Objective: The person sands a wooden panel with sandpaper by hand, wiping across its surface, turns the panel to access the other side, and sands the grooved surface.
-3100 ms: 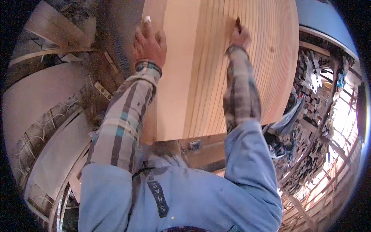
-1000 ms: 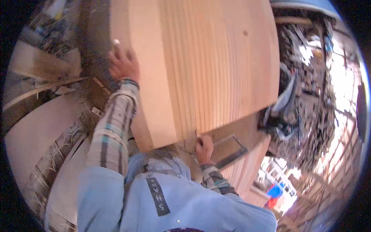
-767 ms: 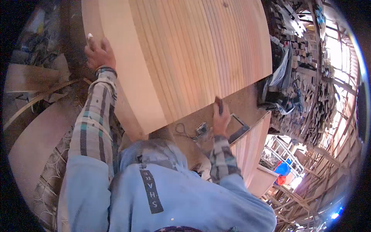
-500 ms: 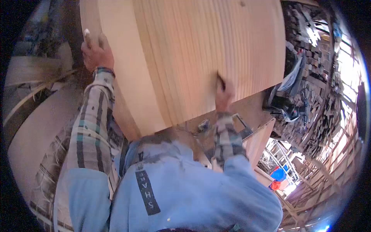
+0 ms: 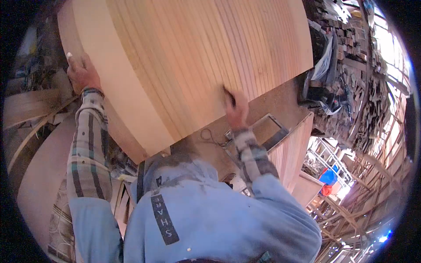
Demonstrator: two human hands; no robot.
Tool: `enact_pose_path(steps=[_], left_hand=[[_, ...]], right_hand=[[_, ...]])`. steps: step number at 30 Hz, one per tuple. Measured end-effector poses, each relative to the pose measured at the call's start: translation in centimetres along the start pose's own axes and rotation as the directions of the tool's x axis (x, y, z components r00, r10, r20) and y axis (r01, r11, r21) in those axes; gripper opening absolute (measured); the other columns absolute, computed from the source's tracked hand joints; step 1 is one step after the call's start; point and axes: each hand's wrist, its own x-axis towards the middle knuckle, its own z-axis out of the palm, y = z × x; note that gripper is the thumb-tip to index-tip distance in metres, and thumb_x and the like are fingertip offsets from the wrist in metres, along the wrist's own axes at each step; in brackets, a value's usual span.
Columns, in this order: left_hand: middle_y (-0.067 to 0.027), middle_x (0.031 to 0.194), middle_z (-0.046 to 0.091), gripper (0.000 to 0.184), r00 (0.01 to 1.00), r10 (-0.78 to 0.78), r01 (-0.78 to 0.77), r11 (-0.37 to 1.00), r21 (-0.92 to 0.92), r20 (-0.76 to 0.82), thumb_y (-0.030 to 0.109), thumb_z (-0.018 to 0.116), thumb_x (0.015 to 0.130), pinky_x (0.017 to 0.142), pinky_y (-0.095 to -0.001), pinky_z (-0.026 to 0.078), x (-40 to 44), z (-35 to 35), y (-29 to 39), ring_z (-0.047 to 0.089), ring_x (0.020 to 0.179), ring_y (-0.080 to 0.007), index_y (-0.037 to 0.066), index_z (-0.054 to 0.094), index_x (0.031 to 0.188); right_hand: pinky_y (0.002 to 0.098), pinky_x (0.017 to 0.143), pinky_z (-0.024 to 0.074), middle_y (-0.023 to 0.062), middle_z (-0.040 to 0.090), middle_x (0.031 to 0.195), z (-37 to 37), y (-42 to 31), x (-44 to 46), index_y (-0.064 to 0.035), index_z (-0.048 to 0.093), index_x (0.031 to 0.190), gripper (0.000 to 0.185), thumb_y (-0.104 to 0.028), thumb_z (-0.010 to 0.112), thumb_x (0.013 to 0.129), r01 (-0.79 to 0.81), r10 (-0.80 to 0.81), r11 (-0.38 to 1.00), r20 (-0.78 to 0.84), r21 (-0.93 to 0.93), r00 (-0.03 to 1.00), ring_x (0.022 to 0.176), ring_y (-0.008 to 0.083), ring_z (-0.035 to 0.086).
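Observation:
A large striped wooden panel [image 5: 175, 65] fills the upper middle of the view. My left hand [image 5: 83, 73] rests at its left edge, fingers apart, with something white on one fingertip. Over the panel's lower part is my right hand [image 5: 237, 108], its fingers closed round a small dark object [image 5: 229, 95] whose kind I cannot make out. Motion blurs the right hand and the object slightly.
Below the panel's near edge lie a rectangular frame [image 5: 274, 133] and a thin looped cord [image 5: 207, 135]. Another striped panel [image 5: 291, 153] leans lower right. Stacked wood pieces [image 5: 351, 83] and dark bags [image 5: 322, 94] stand at the right.
The right hand has gone from the upper panel down to its near edge, then back onto the panel's lower part. The view has shifted, so the panel and left hand appear farther left.

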Motion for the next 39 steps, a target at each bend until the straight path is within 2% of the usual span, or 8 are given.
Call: enact_pose_path(steps=[4,11,13,14,17,24,27,39], left_hand=[[-0.0226,0.137,0.048,0.065,0.997,-0.077,0.077,0.997,-0.005,0.031,0.052,0.046,0.094,0.097,-0.0483,0.046,-0.4,-1.1,1.4,0.053,0.119,-0.0394,0.018,0.035,0.148],[-0.0232,0.142,0.044,0.067,0.997,0.023,-0.025,0.999,0.026,0.071,0.049,0.045,0.096,0.103,-0.0486,0.041,0.1,-0.9,0.2,0.048,0.126,-0.0404,0.014,0.029,0.151],[-0.024,0.142,0.044,0.068,0.992,0.085,-0.093,0.992,0.08,0.095,0.049,0.045,0.096,0.103,-0.0486,0.041,1.0,1.8,-4.3,0.048,0.127,-0.041,0.015,0.028,0.151],[-0.0262,0.141,0.044,0.068,0.992,0.025,-0.036,0.995,0.088,0.126,0.05,0.046,0.096,0.103,-0.0489,0.042,1.0,0.9,-2.8,0.048,0.125,-0.0428,0.015,0.028,0.151],[-0.0297,0.137,0.045,0.068,0.993,0.018,-0.019,1.0,0.014,0.115,0.049,0.048,0.095,0.101,-0.0497,0.043,0.7,0.3,-2.7,0.049,0.121,-0.0454,0.015,0.03,0.151],[-0.0295,0.134,0.047,0.064,0.986,0.136,-0.143,0.987,0.072,0.093,0.046,0.051,0.094,0.099,-0.0497,0.043,2.8,5.2,-8.3,0.051,0.119,-0.0428,0.015,0.037,0.148],[-0.0232,0.141,0.044,0.062,0.924,0.379,-0.326,0.848,0.419,-0.048,0.047,0.05,0.095,0.101,-0.0524,0.04,2.8,5.6,-8.4,0.046,0.127,-0.0385,0.017,0.039,0.147],[-0.0064,0.154,0.033,0.056,0.94,0.341,-0.328,0.901,0.284,0.005,0.051,0.045,0.097,0.107,-0.0667,0.022,-4.0,5.2,12.8,0.028,0.142,-0.0278,0.023,0.04,0.145]], right_hand=[[0.0396,0.077,0.0479,0.0138,0.066,0.087,-1.4,-0.2,-2.1,-0.005,0.068,0.097,0.013,-0.007,0.067,0.085,-0.068,0.073,0.986,0.025,-0.151,0.997,0.084,0.0312,0.063],[0.0453,0.073,0.0491,0.0136,0.069,0.085,13.9,-6.7,27.8,-0.0091,0.071,0.096,0.029,-0.036,0.062,0.089,0.252,-0.251,0.967,-0.321,-0.041,0.913,0.085,0.0352,0.064],[0.0391,0.085,0.0526,0.0206,0.067,0.115,10.5,-11.8,34.8,-0.0072,0.064,0.12,0.04,-0.036,0.062,0.093,-0.116,0.125,0.992,0.304,-0.049,0.944,0.104,0.0298,0.065],[0.0391,0.085,0.0526,0.0206,0.067,0.115,12.7,-10.9,35.1,-0.0072,0.064,0.12,0.04,-0.036,0.062,0.093,-0.119,0.126,0.992,0.296,-0.042,0.947,0.104,0.0298,0.065],[0.0449,0.075,0.0497,0.0143,0.069,0.085,13.3,-7.7,28.2,-0.0089,0.071,0.099,0.031,-0.037,0.062,0.089,0.033,-0.037,0.999,-0.12,-0.04,0.992,0.087,0.0366,0.064],[0.0436,0.069,0.0435,0.0125,0.062,0.082,-6.0,1.2,-8.1,-0.0106,0.069,0.096,0.017,-0.02,0.065,0.083,-0.068,0.082,0.989,0.1,-0.131,0.992,0.08,0.0334,0.059],[0.0443,0.081,0.047,0.0143,0.065,0.094,-11.6,5.5,-18.8,-0.0087,0.07,0.1,0.021,-0.016,0.064,0.081,-0.464,0.532,0.84,0.257,-0.282,0.807,0.092,0.0344,0.061],[0.043,0.077,0.0479,0.0131,0.062,0.088,-12.7,15.6,4.1,-0.0048,0.066,0.098,0.015,-0.013,0.068,0.085,-0.255,0.221,0.953,-0.205,-0.162,0.954,0.087,0.0334,0.059]])
